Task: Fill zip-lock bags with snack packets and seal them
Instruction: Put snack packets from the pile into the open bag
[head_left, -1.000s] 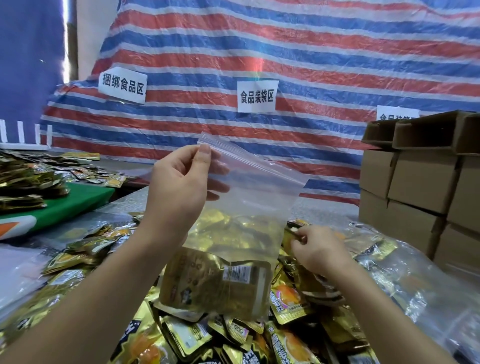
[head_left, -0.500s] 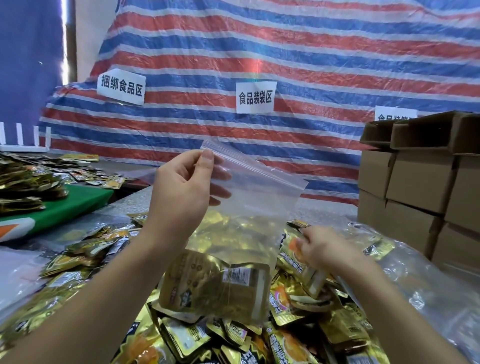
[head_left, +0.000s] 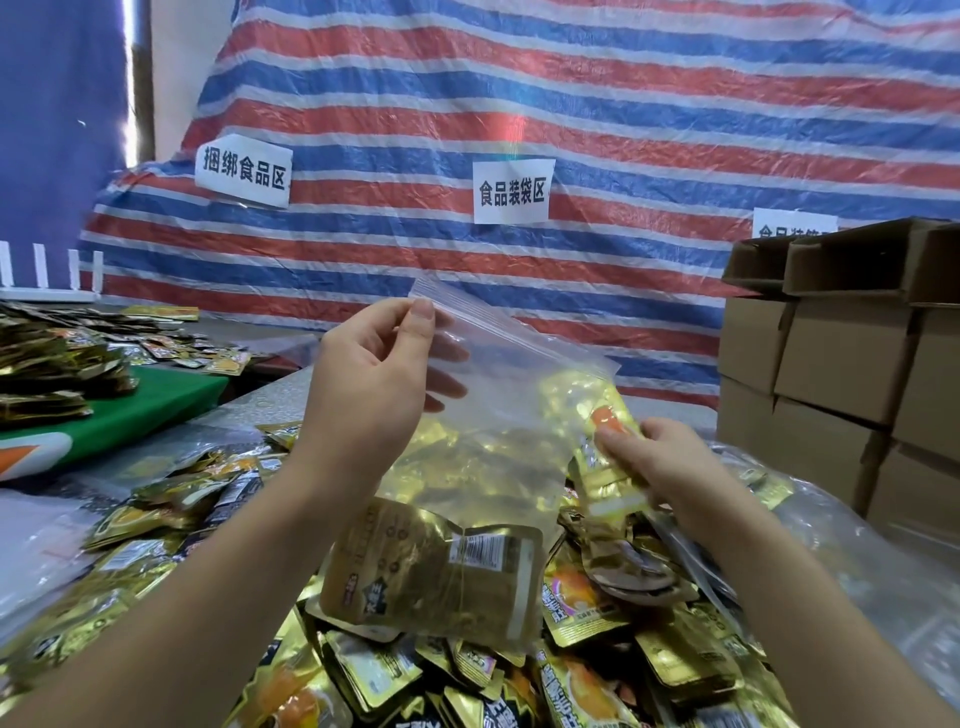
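Your left hand (head_left: 363, 384) pinches the top corner of a clear zip-lock bag (head_left: 493, 415), thumb in front and fingers behind the film, holding it up over the middle of the table (head_left: 249, 400) with its mouth slanting down toward the right. A gold snack packet (head_left: 431, 571) already sits in the bottom of the bag, barcode facing you. Your right hand (head_left: 660, 462) is closed on another gold packet (head_left: 608, 452) with an orange picture, its upper end at the bag's open right edge; you cannot tell whether it has passed inside the mouth. Below both hands a loose heap of snack packets (head_left: 519, 675) covers the near part of the table, spreading to the left edge. Clear plastic sheeting (head_left: 857, 571) lies crumpled at the right. Stacked cardboard boxes (head_left: 841, 364) stand at the table's far right corner, against a striped tarpaulin (head_left: 571, 104) carrying white paper labels (head_left: 511, 191).
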